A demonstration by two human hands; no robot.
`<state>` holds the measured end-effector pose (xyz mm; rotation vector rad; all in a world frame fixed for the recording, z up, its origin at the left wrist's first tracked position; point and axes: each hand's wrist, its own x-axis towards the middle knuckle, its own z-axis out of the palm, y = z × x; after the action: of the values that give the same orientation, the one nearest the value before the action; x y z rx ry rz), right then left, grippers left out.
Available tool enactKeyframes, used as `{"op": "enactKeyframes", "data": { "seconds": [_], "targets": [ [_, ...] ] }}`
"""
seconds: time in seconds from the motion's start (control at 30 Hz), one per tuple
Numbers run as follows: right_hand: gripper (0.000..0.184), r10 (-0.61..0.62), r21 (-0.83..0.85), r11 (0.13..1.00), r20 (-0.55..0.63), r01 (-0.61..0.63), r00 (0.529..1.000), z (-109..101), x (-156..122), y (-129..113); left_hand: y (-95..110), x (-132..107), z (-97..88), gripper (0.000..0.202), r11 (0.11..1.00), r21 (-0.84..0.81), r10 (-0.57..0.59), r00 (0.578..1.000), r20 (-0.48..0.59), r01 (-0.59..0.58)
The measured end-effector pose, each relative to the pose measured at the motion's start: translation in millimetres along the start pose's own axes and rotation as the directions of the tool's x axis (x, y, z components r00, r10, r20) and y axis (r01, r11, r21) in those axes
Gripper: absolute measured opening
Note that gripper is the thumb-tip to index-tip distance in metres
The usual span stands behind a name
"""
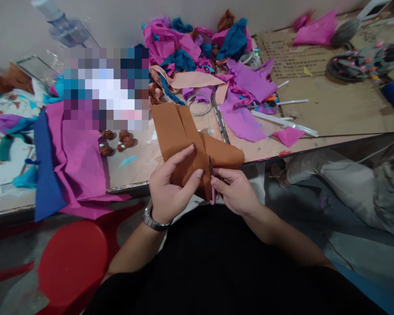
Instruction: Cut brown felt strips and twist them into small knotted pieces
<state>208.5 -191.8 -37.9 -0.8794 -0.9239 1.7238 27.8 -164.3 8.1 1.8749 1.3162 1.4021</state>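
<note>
Brown crepe-like paper [180,131] lies over the table's front edge, with one end folded or rolled out to the right. My left hand [172,183] holds it near its lower edge, thumb and index finger resting on top while the other fingers are mostly hidden. In my right hand [234,188] is a pair of scissors [213,192] with pink handles. Its dark blades point away from me and lie against the right part of the brown paper. How far the blades are apart I cannot tell.
Crumpled pink, purple and teal paper [180,43] is heaped behind. A tape roll [199,105] lies beyond the brown paper. Cardboard [308,105] covers the right side. A red stool [72,260] stands at lower left. Another person's leg [335,175] shows at right.
</note>
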Motion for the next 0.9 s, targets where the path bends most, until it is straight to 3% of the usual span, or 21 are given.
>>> {"op": "enactKeyframes", "data": {
  "seconds": [0.43, 0.9],
  "targets": [
    [0.042, 0.016, 0.004, 1.0, 0.0, -0.016, 1.0, 0.3, 0.5, 0.4, 1.1, -2.0, -5.8, 0.063, 0.997, 0.061, 0.037, 0.997, 0.069, -0.041],
    [0.028, -0.005, 0.001, 1.0, -0.009, 0.005, 1.0, 3.7, 0.7, -3.5, -0.8, -1.1, -7.4, 0.069, 0.994, 0.076, 0.077, 0.992, 0.101, -0.085]
  ]
}}
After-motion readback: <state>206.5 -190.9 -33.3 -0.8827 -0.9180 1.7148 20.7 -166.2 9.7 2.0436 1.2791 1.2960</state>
